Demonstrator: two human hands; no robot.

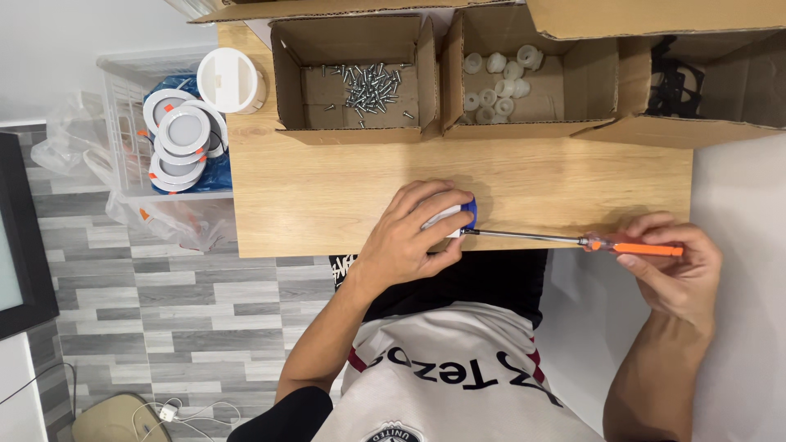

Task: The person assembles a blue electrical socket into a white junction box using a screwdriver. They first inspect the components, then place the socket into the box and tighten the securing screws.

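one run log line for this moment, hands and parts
left hand: grips small white and blue part at table edge | right hand: holds orange-handled screwdriver, tip at part | screw box behind

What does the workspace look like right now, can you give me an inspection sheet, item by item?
Surface: wooden tabletop, bare in the middle, boxes along the far edge.
Job's things: small white and blue part at the near edge; orange-handled screwdriver, tip at the part.
Clutter: cardboard box of screws; box of white plastic caps; box of black parts; white round housing.
Grips: left hand covers the part; right hand holds the screwdriver handle.
Cables: white cord on the floor.
Surroundings: clear bin of round light fittings; grey plank floor.
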